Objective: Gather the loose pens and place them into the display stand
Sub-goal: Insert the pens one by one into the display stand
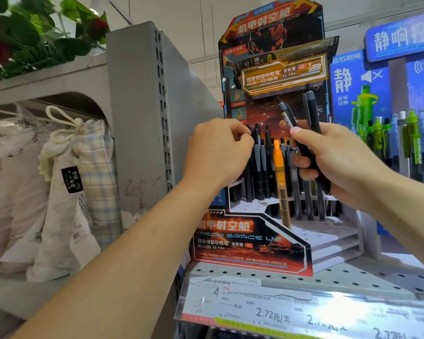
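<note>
Right fingers: curled round a small bundle of dark plastic click pens (304,133), thumb pressed across the barrels; pen tops stand up and lean left above the right hand (338,162).
Left fingers: bunched together at the tops of the dark pens standing in the stand's upper left rows (260,152); whether they pinch one pen or only touch it cannot be told, since the knuckles of the left hand (218,152) hide the tips.
Loose pens: the held bundle, in the air just in front of the stand, not yet seated.
Odd item: one translucent orange click pen (280,182), upright in a front hole, alone among the dark ones.
Stand: red-and-black printed cardboard display stand with stepped white perforated tiers (250,241); several front holes look vacant.
Support: grey perforated metal shelf (353,275) with a clear price-label strip (279,311) along its edge.
Neighbours: blue display of green pens (377,99) at right; cloth drawstring bags (78,167) at left; artificial foliage (34,33) above them.
Step in hand (judgement): feeding pens singly from the bundle into free holes.
Handling advice: take one barrel at a time, hold it upright, tip down, lower it straight into a vacant hole; keep the thumb firm so the rest do not slip; avoid knocking the seated pens.
</note>
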`<action>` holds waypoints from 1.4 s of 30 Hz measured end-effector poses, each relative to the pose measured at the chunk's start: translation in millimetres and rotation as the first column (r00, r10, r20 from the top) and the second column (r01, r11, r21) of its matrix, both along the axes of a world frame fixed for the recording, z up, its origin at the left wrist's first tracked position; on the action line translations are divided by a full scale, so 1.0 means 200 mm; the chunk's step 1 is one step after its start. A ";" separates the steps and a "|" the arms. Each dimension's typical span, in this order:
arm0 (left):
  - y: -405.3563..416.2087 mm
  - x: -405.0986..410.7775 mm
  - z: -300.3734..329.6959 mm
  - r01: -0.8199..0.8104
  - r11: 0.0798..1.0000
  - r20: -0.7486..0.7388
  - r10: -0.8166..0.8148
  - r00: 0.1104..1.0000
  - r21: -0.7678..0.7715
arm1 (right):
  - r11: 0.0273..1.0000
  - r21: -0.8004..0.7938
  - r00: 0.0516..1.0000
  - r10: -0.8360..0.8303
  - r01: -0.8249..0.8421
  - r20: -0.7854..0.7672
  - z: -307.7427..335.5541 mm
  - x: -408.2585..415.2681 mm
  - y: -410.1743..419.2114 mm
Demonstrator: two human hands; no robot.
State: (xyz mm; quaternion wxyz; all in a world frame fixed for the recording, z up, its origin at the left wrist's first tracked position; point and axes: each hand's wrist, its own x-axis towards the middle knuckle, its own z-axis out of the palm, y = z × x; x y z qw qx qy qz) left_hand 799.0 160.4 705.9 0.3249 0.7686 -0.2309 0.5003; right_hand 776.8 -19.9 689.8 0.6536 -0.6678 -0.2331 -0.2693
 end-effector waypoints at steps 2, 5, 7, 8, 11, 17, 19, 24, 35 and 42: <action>0.00 0.00 0.00 0.004 1.000 -0.020 -0.004 1.000 0.012 | 1.000 -0.005 1.000 0.019 -0.019 0.003 0.00 0.00 0.00; -0.01 0.02 0.01 -0.009 0.998 -0.072 0.013 0.997 0.057 | 0.999 -0.001 0.999 0.036 -0.036 -0.003 0.00 0.00 0.01; -0.01 0.02 0.01 -0.033 0.996 -0.087 0.041 0.995 0.088 | 0.999 -0.001 0.999 0.035 -0.035 0.000 -0.01 0.01 0.01; -0.01 0.02 0.01 -0.043 0.994 -0.087 0.051 0.995 0.098 | 0.999 -0.007 0.999 0.032 -0.032 0.002 -0.01 0.01 0.01; -0.01 0.02 0.00 -0.051 0.993 -0.087 0.060 0.994 0.104 | 0.999 -0.025 1.000 0.027 -0.027 -0.005 -0.01 0.02 0.01; 0.00 -0.01 0.00 0.054 0.996 -0.120 -0.046 0.992 0.067 | 0.995 -0.097 0.999 0.031 -0.035 -0.041 -0.03 0.03 0.02; 0.00 -0.01 0.00 0.111 0.993 -0.117 -0.105 0.988 0.041 | 0.993 -0.113 0.998 0.040 -0.046 -0.052 -0.04 0.03 0.04; -0.01 -0.03 -0.01 0.147 0.986 -0.074 -0.141 0.987 0.076 | 0.989 -0.132 0.996 0.052 -0.061 -0.074 -0.06 0.04 0.06; 0.04 -0.03 -0.01 0.394 0.905 0.020 -0.396 0.918 -0.159 | 0.991 -0.130 0.999 0.026 -0.031 -0.042 -0.06 0.01 0.07; 0.05 -0.02 0.00 0.417 0.833 0.120 -0.402 0.908 -0.365 | 0.983 -0.110 0.979 -0.129 0.147 0.158 -0.05 0.01 0.08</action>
